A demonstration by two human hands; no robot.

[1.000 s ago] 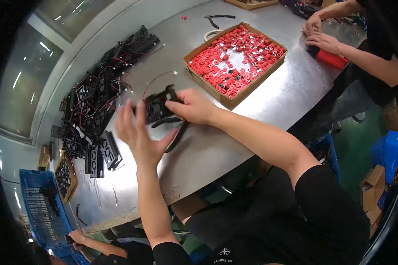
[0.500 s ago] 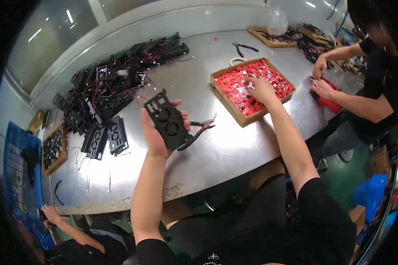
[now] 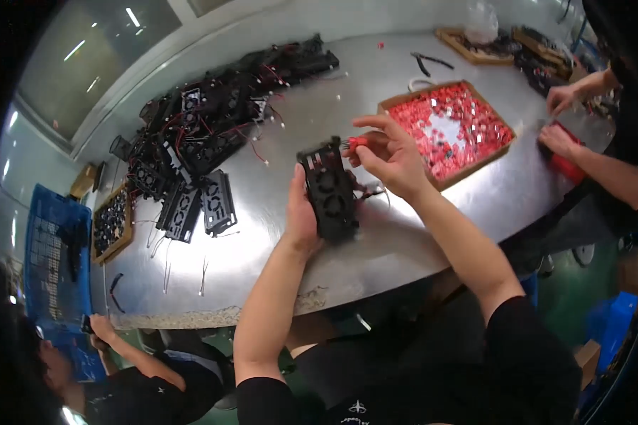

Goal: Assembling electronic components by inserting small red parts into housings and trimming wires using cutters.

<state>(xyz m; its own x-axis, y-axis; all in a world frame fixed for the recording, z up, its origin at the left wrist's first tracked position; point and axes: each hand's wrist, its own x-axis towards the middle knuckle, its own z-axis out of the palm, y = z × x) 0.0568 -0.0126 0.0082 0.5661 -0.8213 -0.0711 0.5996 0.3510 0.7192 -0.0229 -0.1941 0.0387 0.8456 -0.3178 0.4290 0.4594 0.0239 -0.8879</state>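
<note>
My left hand [image 3: 303,216] is wrapped round a flat black plastic fan housing [image 3: 333,202] with round cut-outs, held tilted above the metal table. In my right hand [image 3: 398,164], thumb and forefinger pinch a small red plastic part [image 3: 356,144] at the housing's upper right edge. Whether the red part touches the housing I cannot tell. Behind the housing, partly hidden, lies a pair of pliers [image 3: 371,191]. Just beyond my right hand stands a shallow cardboard box [image 3: 480,166] full of small red parts [image 3: 468,127].
Black housings with red wires [image 3: 213,120] are heaped at the back left; two housings [image 3: 218,204] lie nearer. A box of small dark parts [image 3: 112,223] and a blue crate [image 3: 53,269] stand left. More pliers [image 3: 432,62] lie behind. Co-workers' hands [image 3: 561,140] work at right and lower left.
My right hand has come out of the box of red parts with a red part and moved left to the housing. The housing has turned more upright. The whole view has shifted.
</note>
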